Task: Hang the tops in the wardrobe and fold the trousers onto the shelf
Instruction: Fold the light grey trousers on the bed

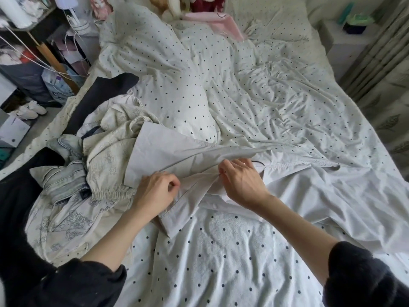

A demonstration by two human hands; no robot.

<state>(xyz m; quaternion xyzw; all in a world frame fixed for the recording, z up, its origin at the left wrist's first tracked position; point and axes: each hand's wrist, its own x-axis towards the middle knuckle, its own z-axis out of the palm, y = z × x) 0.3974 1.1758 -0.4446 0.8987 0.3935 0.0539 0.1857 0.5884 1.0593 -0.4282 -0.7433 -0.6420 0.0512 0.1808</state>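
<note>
A pale grey-white shirt lies spread over the polka-dot bed, reaching from the centre to the right. My left hand pinches the shirt's front edge near a sleeve. My right hand grips the fabric by the collar, a hand's width to the right. Left of the shirt sits a heap of clothes: a cream printed garment with an elastic hem, faded denim, and dark garments. No wardrobe or shelf is in view.
A rumpled dotted duvet fills the bed's middle and head, with a pink item and soft toys behind it. A cluttered shelf, shoes and boxes stand on the left. A white nightstand and curtain are on the right.
</note>
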